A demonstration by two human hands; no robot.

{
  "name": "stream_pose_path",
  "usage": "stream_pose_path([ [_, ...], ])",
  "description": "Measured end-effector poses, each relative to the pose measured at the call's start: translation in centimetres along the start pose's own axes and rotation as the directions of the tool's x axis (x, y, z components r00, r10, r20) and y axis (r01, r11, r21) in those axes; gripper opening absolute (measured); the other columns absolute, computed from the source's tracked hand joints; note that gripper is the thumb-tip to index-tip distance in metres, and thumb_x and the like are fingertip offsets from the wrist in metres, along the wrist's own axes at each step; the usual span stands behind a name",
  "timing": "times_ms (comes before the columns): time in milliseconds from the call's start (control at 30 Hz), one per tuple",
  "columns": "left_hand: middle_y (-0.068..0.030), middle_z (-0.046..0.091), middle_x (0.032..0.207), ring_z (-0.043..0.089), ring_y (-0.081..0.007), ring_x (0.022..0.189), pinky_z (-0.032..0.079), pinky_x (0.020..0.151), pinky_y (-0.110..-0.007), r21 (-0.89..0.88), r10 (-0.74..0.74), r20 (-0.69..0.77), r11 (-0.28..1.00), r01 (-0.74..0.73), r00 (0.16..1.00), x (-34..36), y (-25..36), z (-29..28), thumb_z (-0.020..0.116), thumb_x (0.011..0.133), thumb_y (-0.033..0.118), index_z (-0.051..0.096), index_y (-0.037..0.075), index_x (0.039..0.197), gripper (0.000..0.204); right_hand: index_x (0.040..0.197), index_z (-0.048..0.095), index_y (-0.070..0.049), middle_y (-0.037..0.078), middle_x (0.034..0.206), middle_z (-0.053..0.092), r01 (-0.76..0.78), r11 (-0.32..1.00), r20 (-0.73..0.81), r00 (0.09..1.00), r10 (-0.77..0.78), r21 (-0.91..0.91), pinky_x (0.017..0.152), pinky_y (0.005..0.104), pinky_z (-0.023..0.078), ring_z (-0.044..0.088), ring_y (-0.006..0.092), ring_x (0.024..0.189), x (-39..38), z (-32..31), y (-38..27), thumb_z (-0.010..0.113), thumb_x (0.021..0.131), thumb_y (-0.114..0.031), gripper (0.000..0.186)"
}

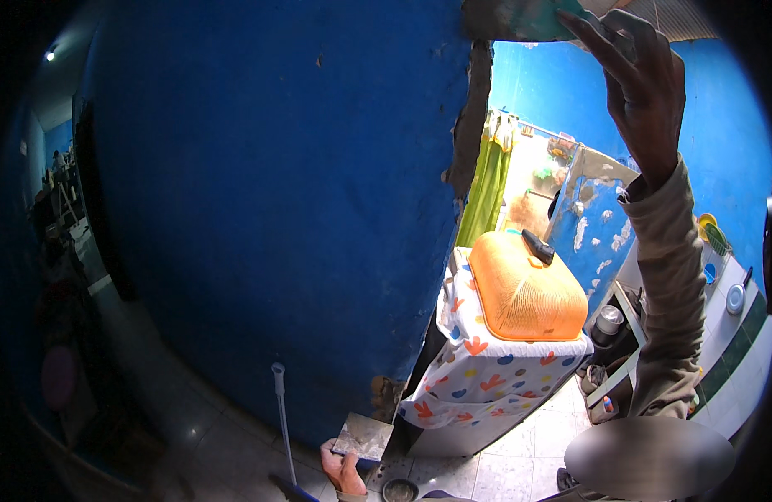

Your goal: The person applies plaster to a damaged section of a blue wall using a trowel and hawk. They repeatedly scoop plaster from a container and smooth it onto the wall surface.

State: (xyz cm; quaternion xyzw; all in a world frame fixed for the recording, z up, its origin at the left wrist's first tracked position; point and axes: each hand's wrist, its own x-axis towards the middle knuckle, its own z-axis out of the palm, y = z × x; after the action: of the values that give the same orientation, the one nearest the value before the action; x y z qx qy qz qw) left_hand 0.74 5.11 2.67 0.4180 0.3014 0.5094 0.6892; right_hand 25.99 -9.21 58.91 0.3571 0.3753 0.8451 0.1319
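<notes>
My right hand (645, 92) is raised at the upper right, its fingers closed on a teal flat putty spreader (528, 21). The spreader's far end meets the grey filler at the top of the blue wall's (302, 209) broken edge. More grey filler (470, 125) runs down that edge, which is chipped and uneven. Low in the view, near the foot of the wall, my left hand (344, 473) grips a square flat scraper (363, 437). Its pale face carries grey smears.
Just right of the wall edge stands a cabinet under a patterned cloth (486, 368), topped by an orange food cover (528, 293). A white stick (281, 410) stands near the wall. On the floor sits a round bowl (399, 490). A green curtain (486, 180) hangs behind.
</notes>
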Motion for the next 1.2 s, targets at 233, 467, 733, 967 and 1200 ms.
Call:
stream_pose_path([
  [233, -0.0100, 0.056, 0.096, 0.052, -0.0162, 0.084, 0.046, 0.080, -0.029, 0.043, 0.002, -0.021, 0.999, -0.001, 1.000, -0.3, 0.5, 0.2, 0.057, 0.073, 0.007, 0.050, -0.003, 0.107, 0.037, 0.122, 0.065, -0.024, 0.005, 0.095, 0.055, -0.066, 0.998, -0.185, 0.980, 0.069, 0.024, 0.075, 0.0381, 0.036, 0.052, 0.0236, 0.086, 2.2, 0.4, -1.0, 0.063, 0.079, -0.001, 0.049],
  [467, -0.0105, 0.056, 0.099, 0.053, -0.0164, 0.085, 0.046, 0.081, -0.029, -0.049, 0.006, 0.007, 0.999, -0.006, 1.000, 0.0, -0.3, 0.2, 0.056, 0.073, 0.006, 0.049, -0.003, 0.110, 0.039, 0.131, 0.060, -0.030, 0.007, 0.110, 0.060, -0.115, 0.993, -0.009, 0.993, 0.115, -0.017, 0.073, 0.0368, 0.045, 0.058, 0.0225, 0.096, -0.4, 1.6, 0.6, 0.065, 0.087, -0.005, 0.051],
  [733, -0.0090, 0.056, 0.098, 0.052, -0.0157, 0.085, 0.046, 0.078, -0.029, -0.029, 0.011, -0.014, 1.000, -0.012, 1.000, -0.3, -0.2, -0.2, 0.060, 0.073, 0.008, 0.049, -0.002, 0.110, 0.040, 0.128, 0.063, -0.028, 0.010, 0.116, 0.061, -0.215, 0.915, 0.016, 0.975, 0.223, 0.341, 0.083, 0.0345, 0.055, 0.062, 0.0266, 0.105, -3.9, 1.5, 2.6, 0.065, 0.089, -0.006, 0.045],
  [967, -0.0087, 0.055, 0.097, 0.052, -0.0154, 0.083, 0.045, 0.077, -0.028, -0.008, -0.020, 0.019, 1.000, 0.020, 1.000, -0.3, 0.1, 0.1, 0.060, 0.073, 0.010, 0.050, -0.002, 0.110, 0.040, 0.122, 0.066, -0.027, 0.009, 0.108, 0.063, -0.171, 0.872, 0.128, 0.984, 0.126, 0.459, 0.084, 0.0361, 0.055, 0.062, 0.0262, 0.098, -4.0, -0.8, -0.8, 0.062, 0.090, -0.005, 0.040],
  [1200, -0.0093, 0.055, 0.096, 0.051, -0.0149, 0.084, 0.045, 0.077, -0.028, 0.055, 0.033, 0.035, 0.998, -0.035, 0.999, 0.3, -1.4, -0.8, 0.058, 0.073, 0.009, 0.050, -0.003, 0.109, 0.038, 0.124, 0.065, -0.026, 0.008, 0.106, 0.063, -0.136, 0.875, 0.134, 0.988, 0.083, 0.465, 0.080, 0.0365, 0.055, 0.062, 0.0266, 0.094, -2.7, -1.6, -1.7, 0.065, 0.084, -0.001, 0.047],
])
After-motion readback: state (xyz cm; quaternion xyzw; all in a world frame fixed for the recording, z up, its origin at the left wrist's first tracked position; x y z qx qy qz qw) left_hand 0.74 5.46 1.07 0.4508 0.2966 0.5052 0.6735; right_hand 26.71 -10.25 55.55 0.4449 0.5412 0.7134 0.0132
